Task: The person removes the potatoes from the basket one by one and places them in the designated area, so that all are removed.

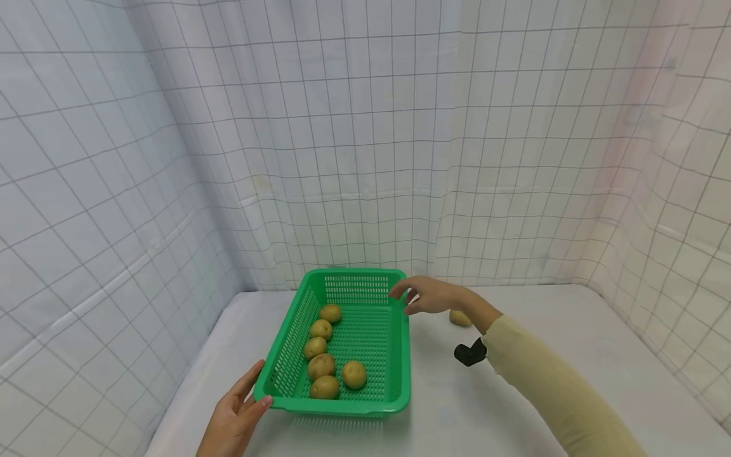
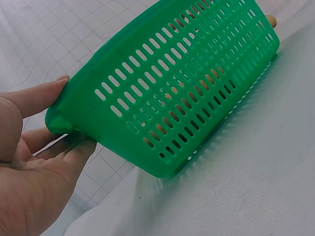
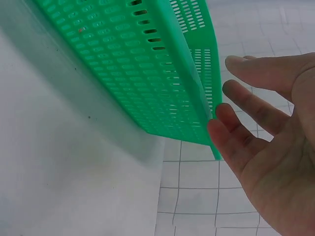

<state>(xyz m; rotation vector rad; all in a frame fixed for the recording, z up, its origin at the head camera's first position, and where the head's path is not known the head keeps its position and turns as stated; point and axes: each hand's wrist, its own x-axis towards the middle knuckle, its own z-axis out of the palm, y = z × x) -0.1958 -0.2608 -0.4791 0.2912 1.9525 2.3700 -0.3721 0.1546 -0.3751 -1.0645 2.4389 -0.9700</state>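
A green plastic basket (image 1: 404, 381) with slotted walls stands on the white table. Inside lie several potatoes (image 1: 322, 367), most of them in a row along its left wall and one potato (image 1: 354, 375) a little apart. My left hand (image 1: 233, 416) grips the near left corner, thumb on top of the rim and fingers beneath it, as the left wrist view shows. Over at the far part of the right rim is my right hand (image 1: 429, 294), its fingers loosely bent and spread, fingertips right at the rim. Nothing sits between its thumb and fingers in the right wrist view.
Another potato (image 1: 460, 318) lies on the table, partly behind my right forearm. A small black object (image 1: 469, 353) shows beside the right sleeve. White cloth with a grid pattern (image 1: 354, 158) hangs at the back and both sides.
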